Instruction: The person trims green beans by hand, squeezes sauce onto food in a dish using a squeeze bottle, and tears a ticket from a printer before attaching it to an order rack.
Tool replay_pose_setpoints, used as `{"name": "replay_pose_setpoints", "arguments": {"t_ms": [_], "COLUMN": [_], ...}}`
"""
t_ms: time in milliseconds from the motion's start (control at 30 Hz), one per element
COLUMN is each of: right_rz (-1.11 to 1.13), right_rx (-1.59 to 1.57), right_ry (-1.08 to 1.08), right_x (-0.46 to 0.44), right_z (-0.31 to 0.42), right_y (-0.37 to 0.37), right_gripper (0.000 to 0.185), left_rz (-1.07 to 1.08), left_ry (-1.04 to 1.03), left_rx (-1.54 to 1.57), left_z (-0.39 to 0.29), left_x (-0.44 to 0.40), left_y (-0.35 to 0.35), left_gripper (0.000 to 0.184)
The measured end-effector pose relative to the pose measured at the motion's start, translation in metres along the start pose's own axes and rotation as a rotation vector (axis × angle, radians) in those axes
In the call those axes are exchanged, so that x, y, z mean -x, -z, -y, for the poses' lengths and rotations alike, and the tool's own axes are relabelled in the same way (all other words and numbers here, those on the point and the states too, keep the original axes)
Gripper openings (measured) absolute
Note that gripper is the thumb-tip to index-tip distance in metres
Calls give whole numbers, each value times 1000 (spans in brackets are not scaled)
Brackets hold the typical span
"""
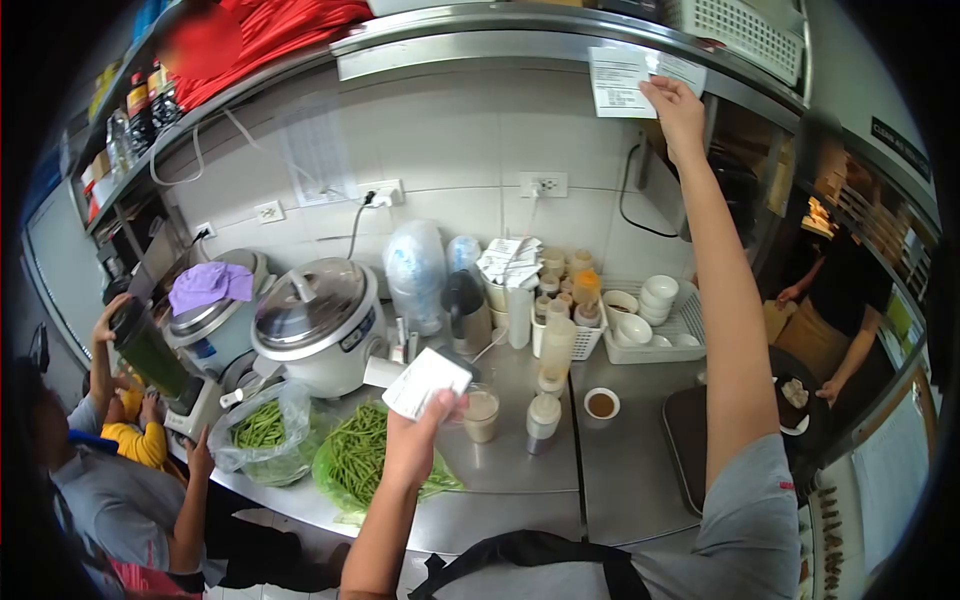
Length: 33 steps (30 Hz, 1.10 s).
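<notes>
My left hand (416,440) is closed on a small white paper slip (424,382), above the steel counter (520,510). Raised high, my right hand (677,115) pinches the edge of a printed order slip (620,85) at the metal rail (465,55) under the shelf. Another white slip sits beside it, partly behind my fingers. Below and right of my left hand stand a glass with a beige drink (480,415) and a squeeze bottle (543,422). Green beans (355,450) lie on a plastic bag to its left.
Rice cookers (310,335) line the back left. A basket of sauce bottles (572,340), a rack with white bowls (655,345) and a sauce cup (602,403) are on the right. One co-worker (130,500) holds a blender (155,355) at left; another person (845,300) is at right.
</notes>
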State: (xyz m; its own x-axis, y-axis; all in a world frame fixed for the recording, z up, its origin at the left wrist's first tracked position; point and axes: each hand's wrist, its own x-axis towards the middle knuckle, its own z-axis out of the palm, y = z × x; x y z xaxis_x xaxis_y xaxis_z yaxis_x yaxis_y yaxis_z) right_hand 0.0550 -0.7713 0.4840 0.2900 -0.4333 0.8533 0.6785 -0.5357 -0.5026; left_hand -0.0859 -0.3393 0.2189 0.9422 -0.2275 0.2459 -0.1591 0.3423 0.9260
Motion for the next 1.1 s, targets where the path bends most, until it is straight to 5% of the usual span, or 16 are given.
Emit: {"name": "replay_pose_setpoints", "arguments": {"t_ms": [100,167,233,300,367,433,467,500,567,600,667,733,867,1000,1100], "right_rz": [-144,-102,-51,2,-112,-148,-184,79,672,1124,1479,1332,1393,1517,1591], "right_rx": [107,-106,48,-22,633,148,-195,-307,-496,-419,-770,-982,-987,-983,-1026], "right_ry": [-57,28,167,74,415,428,160,240,-100,-448,-941,-1299,-1172,-1056,-983], "right_x": [-18,-40,-62,-56,-16,76,137,191,327,368,454,501,527,559,607], "right_z": [-3,-11,-24,-27,7,48,83,74,95,144,141,156,213,286,346], "right_y": [-15,-19,-7,1,11,-4,-23,-19,-45,-61,-87,-94,-123,-166,-196], "right_gripper": [23,25,30,44,47,42,32,30,49,60,80,75,51,34,26], "left_rz": [-16,-50,-53,-56,-92,-131,-145,-161,-185,-216,-146,-99,-104,-515,-777], "left_ry": [32,-19,-44,-34,-18,6,28,56,110,90,195,306,384,167,325], "left_rx": [-10,-56,-224,-289,-178,-223,-251,-292,-389,-426,-552,-657,-728,-602,-217], "left_z": [-13,-25,-32,-43,-42,-39,-38,-37,-41,-39,-47,-52,-44,-55,-89], "left_x": [33,44,54,66,82,98,109,120,138,147,169,190,241,298,353], "left_y": [23,31,44,49,54,59,59,59,59,56,60,67,94,120,140], "left_gripper": [37,34,26,27,30,31,32,32,32,32,32,34,38,35,32]}}
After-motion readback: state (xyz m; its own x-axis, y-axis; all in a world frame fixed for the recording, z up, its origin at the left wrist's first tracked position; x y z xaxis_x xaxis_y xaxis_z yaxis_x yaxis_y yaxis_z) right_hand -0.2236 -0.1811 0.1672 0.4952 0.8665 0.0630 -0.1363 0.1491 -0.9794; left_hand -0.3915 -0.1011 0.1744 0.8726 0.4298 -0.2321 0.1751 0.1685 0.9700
